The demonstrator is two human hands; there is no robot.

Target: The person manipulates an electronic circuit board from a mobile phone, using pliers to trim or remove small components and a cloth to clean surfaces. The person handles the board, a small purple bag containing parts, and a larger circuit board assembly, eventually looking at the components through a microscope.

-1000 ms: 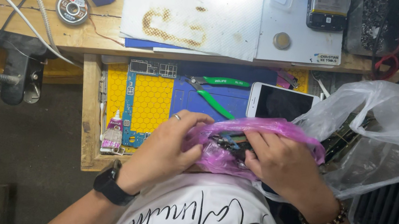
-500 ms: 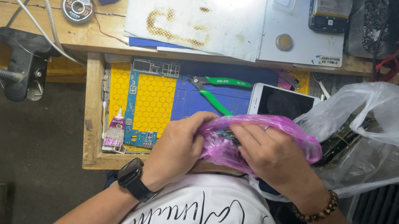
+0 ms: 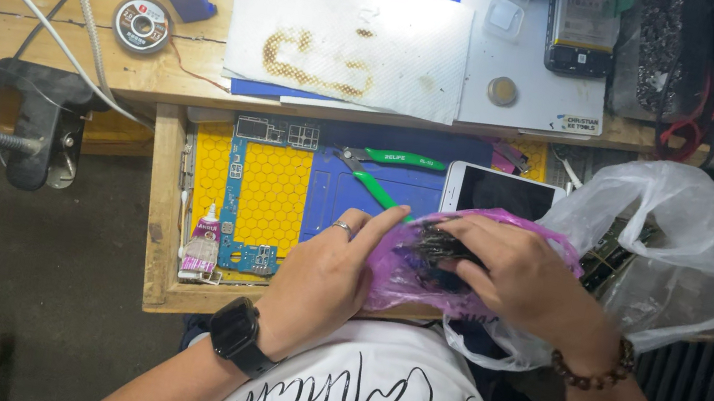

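Right there, both hands were in the purple bag [image 3: 406, 281] at the table's [image 3: 155, 278] front edge: the left hand [image 3: 327, 273] gripped its side, the right hand [image 3: 523, 277] pinched the dark parts [image 3: 437, 243] inside. Thin plastic looked liable to tear, and loose pieces could have spilled off toward the lap.

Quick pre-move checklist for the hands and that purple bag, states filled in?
1. Left hand steadies the purple bag at its left side: ok.
2. Right hand reaches into the bag's opening, fingers on dark parts inside: ok.
3. What the dark parts are, and how many: cannot tell.
4. Clear plastic bag lies open beside the right wrist, close enough to snag: not ok.
5. White phone rests flat behind the bag, untouched: ok.
6. Green-handled pliers lie on the blue mat, apart from both hands: ok.
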